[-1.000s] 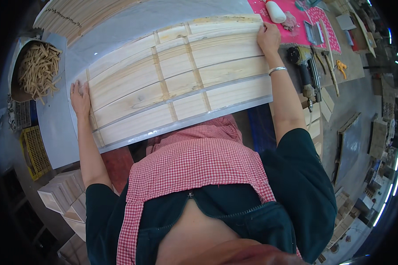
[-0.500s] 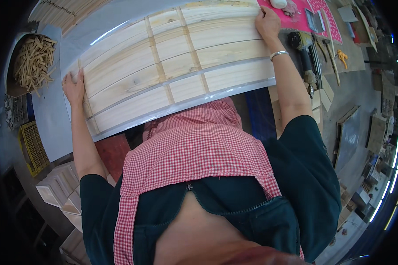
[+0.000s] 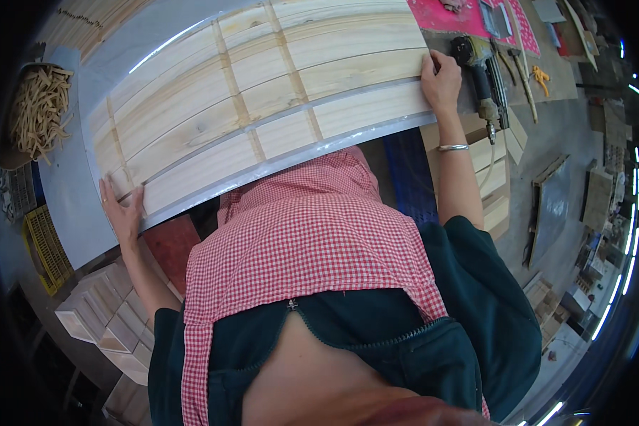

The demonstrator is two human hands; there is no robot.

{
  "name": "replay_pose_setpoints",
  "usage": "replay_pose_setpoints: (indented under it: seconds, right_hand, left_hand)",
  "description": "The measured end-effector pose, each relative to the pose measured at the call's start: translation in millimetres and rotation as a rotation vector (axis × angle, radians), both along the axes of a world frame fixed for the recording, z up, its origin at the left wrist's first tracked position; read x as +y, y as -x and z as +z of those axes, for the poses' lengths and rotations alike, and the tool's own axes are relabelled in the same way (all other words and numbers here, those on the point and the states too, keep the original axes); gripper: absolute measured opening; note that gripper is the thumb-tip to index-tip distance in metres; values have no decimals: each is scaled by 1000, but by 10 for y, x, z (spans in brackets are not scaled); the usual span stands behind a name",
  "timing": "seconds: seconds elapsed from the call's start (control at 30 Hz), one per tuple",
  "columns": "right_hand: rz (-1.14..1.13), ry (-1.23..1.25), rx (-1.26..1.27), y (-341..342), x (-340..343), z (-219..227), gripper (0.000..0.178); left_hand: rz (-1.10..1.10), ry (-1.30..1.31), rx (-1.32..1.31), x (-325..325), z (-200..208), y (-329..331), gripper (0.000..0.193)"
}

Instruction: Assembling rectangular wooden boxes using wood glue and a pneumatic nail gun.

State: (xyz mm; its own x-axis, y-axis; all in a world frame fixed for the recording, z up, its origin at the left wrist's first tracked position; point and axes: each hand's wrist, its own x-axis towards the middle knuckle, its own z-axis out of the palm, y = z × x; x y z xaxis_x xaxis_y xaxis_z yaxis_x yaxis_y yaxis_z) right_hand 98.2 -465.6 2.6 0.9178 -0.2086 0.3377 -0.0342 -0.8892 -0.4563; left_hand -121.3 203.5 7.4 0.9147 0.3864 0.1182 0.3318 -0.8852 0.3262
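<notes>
Nail gun [image 3: 481, 74] just beside the right hand [image 3: 440, 74]; stacked wood blocks [image 3: 103, 316] below the left hand [image 3: 123, 213].
</notes>
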Motion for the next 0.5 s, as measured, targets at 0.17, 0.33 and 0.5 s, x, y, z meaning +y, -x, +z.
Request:
replay_pose_setpoints:
  seconds: [0.17, 0.33, 0.5]
  right_hand:
    - [4, 60, -62, -29, 7, -74, 29]
    - [63, 92, -9, -113, 85, -20, 27]
    - [86, 124, -14, -112, -124, -86, 30]
  left_hand:
    - [-50, 112, 24, 5, 115, 66, 80]
    - [-85, 133, 87, 265, 171, 191, 81]
    - [-153, 223, 61, 190, 257, -13, 80]
